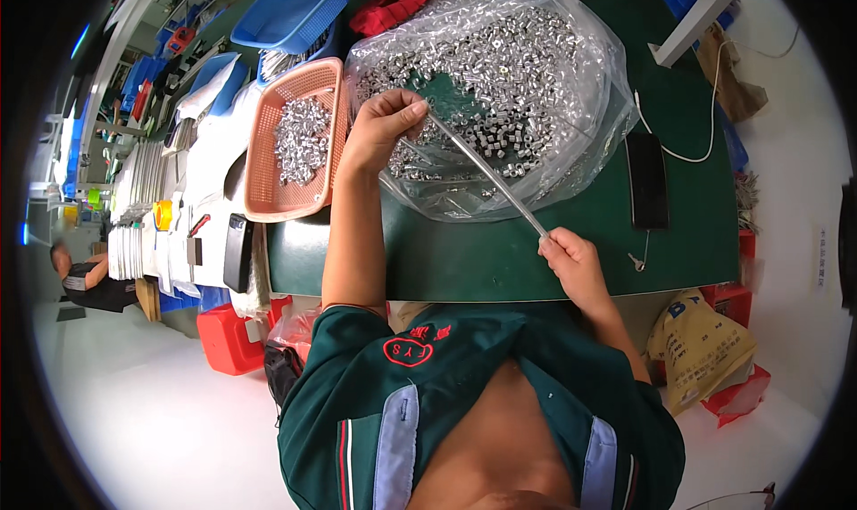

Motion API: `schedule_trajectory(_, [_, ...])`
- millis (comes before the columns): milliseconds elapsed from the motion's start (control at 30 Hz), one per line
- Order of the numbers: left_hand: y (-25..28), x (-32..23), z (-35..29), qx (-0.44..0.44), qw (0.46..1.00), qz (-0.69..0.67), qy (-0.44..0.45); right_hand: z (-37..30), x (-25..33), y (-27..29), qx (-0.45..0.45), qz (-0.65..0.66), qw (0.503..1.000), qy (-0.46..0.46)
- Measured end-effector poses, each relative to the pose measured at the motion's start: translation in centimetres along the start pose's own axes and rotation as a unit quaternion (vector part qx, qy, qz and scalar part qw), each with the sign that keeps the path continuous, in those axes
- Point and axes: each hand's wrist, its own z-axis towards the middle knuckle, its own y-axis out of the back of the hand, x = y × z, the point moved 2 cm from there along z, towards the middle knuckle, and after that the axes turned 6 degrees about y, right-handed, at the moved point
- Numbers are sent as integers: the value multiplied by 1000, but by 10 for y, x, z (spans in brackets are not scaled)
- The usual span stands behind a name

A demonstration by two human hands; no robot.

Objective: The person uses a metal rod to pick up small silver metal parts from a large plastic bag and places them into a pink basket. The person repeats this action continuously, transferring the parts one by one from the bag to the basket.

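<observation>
Straight silvery rod (487,170) (smooth), crinkled plastic bag (611,82)

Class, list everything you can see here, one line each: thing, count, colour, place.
rod: 1, silver, between the hands
plastic bag: 1, clear, on the table
metal pieces: uncountable, silver, on the bag and in the basket
table: 1, green, under the bag
basket: 1, pink-orange, left of the bag
basins: at least 2, blue, upper left
cloth: 1, red, top
phones: 2, dark, right and left
cable: 1, white, right
sack: 1, yellowish, lower right
co-worker: 1, dark clothes, far left
left hand: 1, bare, rod's upper end
right hand: 1, bare, rod's lower end
</observation>
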Motion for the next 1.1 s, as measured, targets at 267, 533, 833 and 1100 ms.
schedule_trajectory(267, [-10,-5,2,-61,994,89,14,1,-5,-6,-25,-2,998,52])
schedule_trajectory(533, [0,-3,3,34,999,-22,-2,0,0,1,11,44,998,-33])
schedule_trajectory(833, [-5,1,3,-11,999,23,29,-2,0,-3,-12,16,999,28])
schedule_trajectory(1100, [-33,24,-5,88,995,-43,32,-1,-2,-1,-9,44,999,9])
